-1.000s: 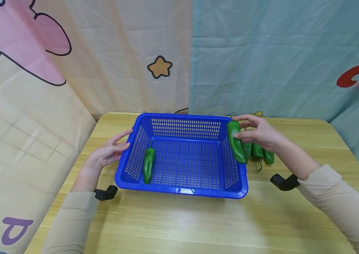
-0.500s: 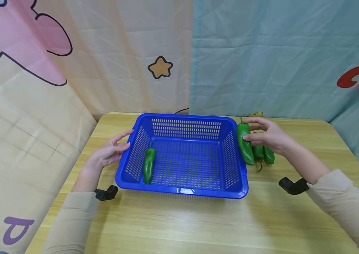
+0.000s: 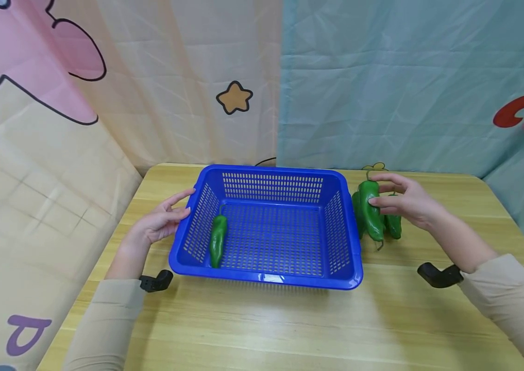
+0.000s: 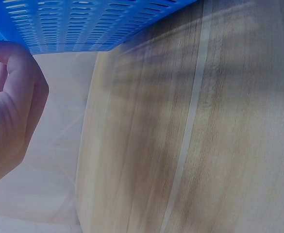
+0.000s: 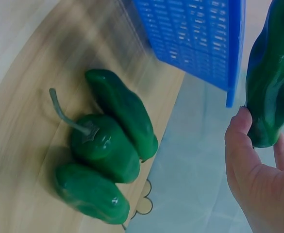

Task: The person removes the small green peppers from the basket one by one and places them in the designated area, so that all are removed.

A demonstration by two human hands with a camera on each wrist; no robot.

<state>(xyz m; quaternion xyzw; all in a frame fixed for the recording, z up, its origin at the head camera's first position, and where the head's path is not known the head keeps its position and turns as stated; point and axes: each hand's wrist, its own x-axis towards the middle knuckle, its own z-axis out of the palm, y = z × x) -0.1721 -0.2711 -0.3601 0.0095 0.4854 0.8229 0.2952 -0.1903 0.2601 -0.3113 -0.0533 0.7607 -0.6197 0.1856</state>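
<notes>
A blue plastic basket (image 3: 271, 281) stands on the table with one green pepper (image 3: 217, 241) lying inside at its left. My left hand (image 3: 162, 222) holds the basket's left rim; in the left wrist view its bent fingers meet the rim. My right hand (image 3: 403, 200) pinches another green pepper (image 3: 371, 211) by its side, stem end away from me, to the right of the basket. This pepper is raised above several peppers on the table. The right wrist view shows three of them side by side, including a middle pepper (image 5: 105, 148) with a curved stem.
The wooden table (image 3: 262, 330) extends in front of the basket. Printed curtains (image 3: 373, 87) hang behind and at both sides. A black wrist-worn device (image 3: 440, 275) sits on each arm.
My right hand has moved to the right with its pepper, from over the basket's right rim to above the peppers on the table. The left hand and the basket stay put.
</notes>
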